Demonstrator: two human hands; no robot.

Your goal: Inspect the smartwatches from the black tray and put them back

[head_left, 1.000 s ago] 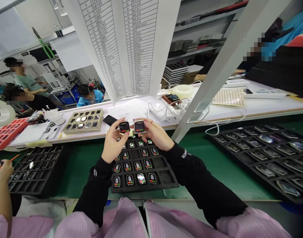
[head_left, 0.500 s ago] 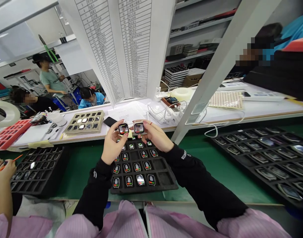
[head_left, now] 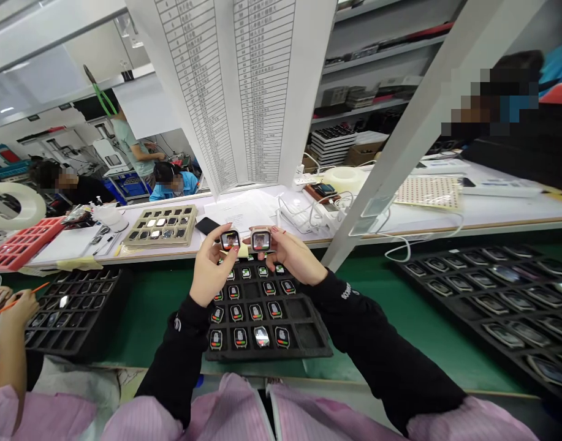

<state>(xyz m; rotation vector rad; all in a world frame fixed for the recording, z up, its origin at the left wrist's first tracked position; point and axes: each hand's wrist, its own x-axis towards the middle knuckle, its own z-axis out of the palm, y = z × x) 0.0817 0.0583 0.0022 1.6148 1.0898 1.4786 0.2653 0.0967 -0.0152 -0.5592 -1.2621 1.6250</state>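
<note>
My left hand (head_left: 210, 267) is closed on a smartwatch (head_left: 230, 241) without a strap, its dark face turned toward me. Beside it my right hand (head_left: 295, 250) grips a second smartwatch (head_left: 261, 241) with a lighter case. Both screens are reflective, and the two watches are level, with a small gap between them. Under my hands lies a black foam tray (head_left: 311, 335) holding rows of watch faces, most with lit screens in green, red or orange. Several of its slots hold no watch. My hands hide part of its far row.
Another person's hand (head_left: 18, 306) holds an orange stick over a black tray (head_left: 73, 343) at left. A dark tray (head_left: 469, 312) of watch parts lies right. On the shelf are a beige tray (head_left: 189, 236), a phone (head_left: 208, 225) and cables. A slanted white post (head_left: 377, 177) rises at right.
The view has shifted slightly, so the surroundings sit a little further right. Both hands keep their watches side by side, with little change in pose. The standing person in the background has turned.
</note>
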